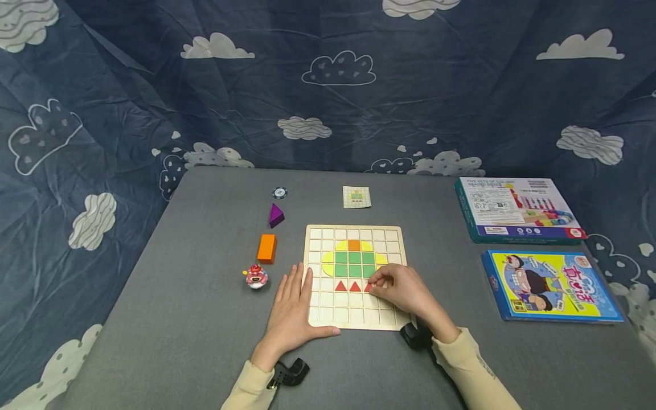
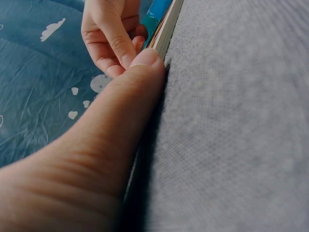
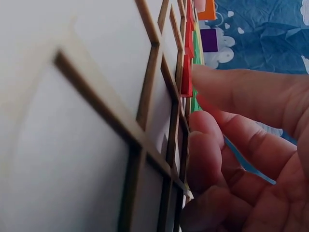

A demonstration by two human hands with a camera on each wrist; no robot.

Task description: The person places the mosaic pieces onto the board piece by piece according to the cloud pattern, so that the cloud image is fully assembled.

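Observation:
A wooden grid board (image 1: 320,299) lies on the table, holding yellow curved tiles (image 1: 328,263), green square tiles (image 1: 355,258), an orange square tile (image 1: 354,245) and a row of red triangle tiles (image 1: 355,286). My right hand (image 1: 402,287) is over the board's right side, thumb and finger at the rightmost red triangle (image 3: 186,77), which the fingers partly cover. With fingers spread, my left hand (image 1: 289,313) rests at the board's left edge; its thumb (image 2: 130,92) lies along the front edge.
Behind the board lies a small pattern card (image 1: 356,197). To the left are a poker chip (image 1: 279,193), a purple triangular block (image 1: 276,216), an orange block (image 1: 266,249) and a small figurine (image 1: 255,277). Two boxes, one white-topped (image 1: 517,208) and one yellow-and-blue (image 1: 550,285), lie at right.

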